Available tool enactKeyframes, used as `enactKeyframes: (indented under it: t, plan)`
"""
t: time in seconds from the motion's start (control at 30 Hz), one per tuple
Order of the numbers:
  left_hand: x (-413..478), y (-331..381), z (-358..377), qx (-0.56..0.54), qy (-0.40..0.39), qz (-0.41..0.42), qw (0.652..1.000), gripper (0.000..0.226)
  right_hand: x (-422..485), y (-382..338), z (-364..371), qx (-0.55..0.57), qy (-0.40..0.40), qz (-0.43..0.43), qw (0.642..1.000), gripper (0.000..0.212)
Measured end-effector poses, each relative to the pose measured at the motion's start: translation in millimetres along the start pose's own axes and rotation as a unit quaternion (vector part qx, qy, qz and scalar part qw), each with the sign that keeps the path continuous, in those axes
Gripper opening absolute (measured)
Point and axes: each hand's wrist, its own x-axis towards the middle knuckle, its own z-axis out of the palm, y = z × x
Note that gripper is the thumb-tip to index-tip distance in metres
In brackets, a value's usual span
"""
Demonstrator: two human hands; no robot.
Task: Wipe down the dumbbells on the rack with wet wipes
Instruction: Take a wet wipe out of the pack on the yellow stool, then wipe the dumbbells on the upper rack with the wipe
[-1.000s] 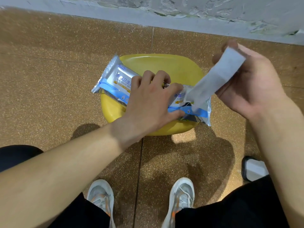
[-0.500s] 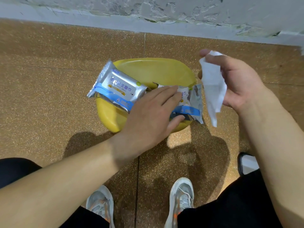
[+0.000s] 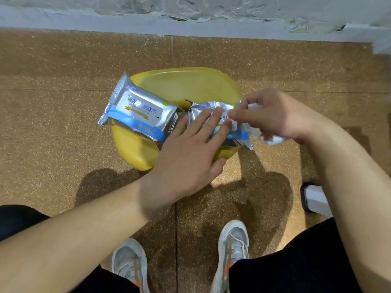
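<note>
we press left hand (image 3: 190, 149) flat, fingers straight, on wipe pack (image 3: 241, 135); right hand (image 3: 273, 117) clutches wet wipe (image 3: 274, 141). we judge wipe light, limp, damp: pinch edge; foil pack slippery.

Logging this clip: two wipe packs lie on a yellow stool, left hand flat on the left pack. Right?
No: the head view shows the left hand flat on the right pack, not the left pack. Both lie on the yellow stool.
</note>
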Motion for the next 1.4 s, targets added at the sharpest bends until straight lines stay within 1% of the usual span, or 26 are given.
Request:
enactKeyframes:
  t: [0.07, 0.1, 0.17, 0.27, 0.37, 0.5, 0.6, 0.67, 0.73, 0.8, 0.87, 0.9, 0.93, 1.0, 1.07, 1.13, 1.17, 1.2, 1.23, 1.27, 1.33, 1.37, 1.4]
  plan:
    - [-1.4, -0.4, 1.7, 0.007, -0.011, -0.003, 1.000, 0.075, 3.6, 2.8, 8.9, -0.099, 0.019, -0.017, 0.995, 0.037]
    - [-2.1, -0.6, 2.2, 0.008, -0.013, -0.003, 1.000, 0.075, 6.3, 5.5, 11.6, -0.128, 0.029, -0.014, 0.991, 0.039]
    - [-2.4, -1.1, 1.4, 0.006, -0.017, -0.003, 1.000, 0.075, 10.8, 8.5, 13.0, -0.149, 0.044, 0.002, 0.988, 0.042]
    - [-0.7, -1.8, -2.5, -0.006, -0.033, 0.000, 0.999, 0.076, 17.0, 13.2, 7.7, -0.138, 0.051, 0.030, 0.989, 0.048]
    - [0.7, -2.8, -5.4, -0.016, -0.056, 0.005, 0.998, 0.076, 17.1, 11.3, 2.8, -0.126, 0.056, 0.077, 0.987, 0.049]
    - [4.0, -7.0, -10.5, -0.030, -0.071, 0.024, 0.997, 0.071, 21.0, 8.4, 2.2, -0.087, 0.066, 0.086, 0.990, 0.046]
    - [4.4, -7.5, -13.7, -0.016, -0.075, 0.045, 0.996, 0.072, 23.9, 6.0, 3.2, 0.008, 0.064, 0.097, 0.993, 0.039]
    - [3.6, -7.3, -15.5, -0.013, -0.074, 0.044, 0.996, 0.074, 23.5, 6.0, 4.4, 0.036, 0.069, 0.104, 0.992, 0.038]
    - [4.8, -6.5, -19.1, -0.007, -0.083, 0.039, 0.996, 0.075, 23.6, 6.1, 5.3, 0.021, 0.077, 0.103, 0.991, 0.044]
    - [8.4, -4.3, -22.0, 0.005, -0.100, 0.032, 0.994, 0.079, 23.4, 5.7, 3.2, -0.018, 0.075, 0.108, 0.991, 0.048]
    - [8.8, -1.8, -23.7, 0.016, -0.121, 0.027, 0.992, 0.081, 18.7, 5.3, -1.7, -0.067, 0.073, 0.113, 0.989, 0.048]
    - [7.5, -2.7, -22.9, 0.016, -0.127, 0.029, 0.991, 0.081, 14.8, 5.9, -5.0, -0.068, 0.076, 0.111, 0.989, 0.046]
    - [6.0, -4.1, -22.8, 0.007, -0.126, 0.030, 0.992, 0.080, 11.1, 6.5, -9.1, -0.038, 0.081, 0.106, 0.990, 0.042]
    - [2.4, -5.3, -28.4, -0.045, -0.096, 0.033, 0.994, 0.078, 1.0, 4.9, -14.7, 0.073, 0.102, 0.108, 0.986, 0.031]
    - [-0.9, 2.9, -38.8, -0.138, -0.021, 0.020, 0.990, 0.074, -11.4, 3.6, -17.1, 0.171, 0.137, 0.123, 0.968, 0.021]
    - [-1.6, 18.0, -50.7, -0.248, 0.079, -0.008, 0.965, 0.059, -23.8, 3.2, -17.6, 0.259, 0.143, 0.146, 0.944, 0.013]
    - [-2.3, 25.9, -59.3, -0.299, 0.103, -0.036, 0.948, 0.051, -31.2, 2.6, -16.7, 0.310, 0.129, 0.159, 0.929, 0.009]
    - [-3.6, 33.8, -68.5, -0.343, 0.096, -0.070, 0.932, 0.046, -39.1, 2.1, -15.5, 0.367, 0.109, 0.172, 0.908, 0.005]
    - [-6.1, 41.3, -75.9, -0.378, 0.069, -0.102, 0.918, 0.044, -47.3, 0.1, -13.3, 0.429, 0.086, 0.182, 0.881, 0.006]
    - [-9.5, 48.8, -80.3, -0.400, 0.037, -0.127, 0.907, 0.046, -55.7, -2.1, -10.4, 0.494, 0.064, 0.188, 0.846, 0.011]
    - [-19.2, 65.0, -84.7, -0.435, 0.000, -0.158, 0.886, 0.049, -73.0, -5.3, -2.4, 0.608, 0.038, 0.187, 0.771, 0.022]
    - [-25.7, 73.5, -86.9, -0.465, -0.003, -0.180, 0.867, 0.047, -82.0, -6.1, 2.1, 0.638, 0.034, 0.189, 0.746, 0.026]
    - [-32.9, 82.1, -90.0, -0.501, 0.002, -0.210, 0.840, 0.043, -91.7, -7.2, 6.9, 0.652, 0.027, 0.189, 0.734, 0.030]
